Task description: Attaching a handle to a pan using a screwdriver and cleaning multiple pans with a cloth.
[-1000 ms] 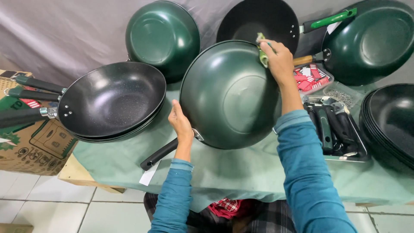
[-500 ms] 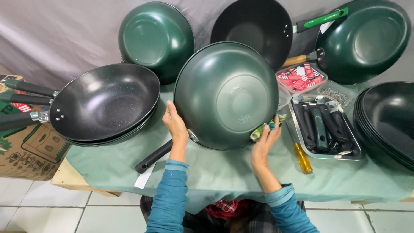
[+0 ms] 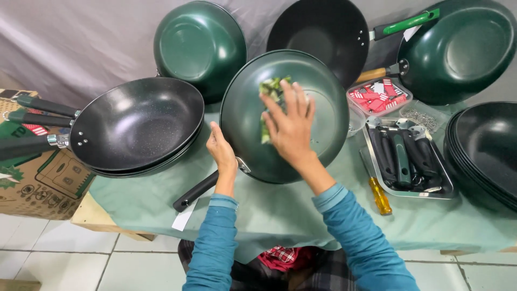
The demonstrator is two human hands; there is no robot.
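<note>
The person's left hand (image 3: 222, 152) grips the rim of a dark green wok (image 3: 318, 102) turned bottom-up and tilted on the green tablecloth (image 3: 280, 215). The right hand (image 3: 291, 126) lies flat with open fingers on the wok's bottom, pressing a green cloth (image 3: 271, 89) against it. Left of the grip sits a stack of black woks (image 3: 137, 124). Right of the pressing hand are a metal tray of handles (image 3: 406, 159) and a yellow screwdriver (image 3: 377, 193). Behind, more green woks (image 3: 199, 46) lean against the wall.
</note>
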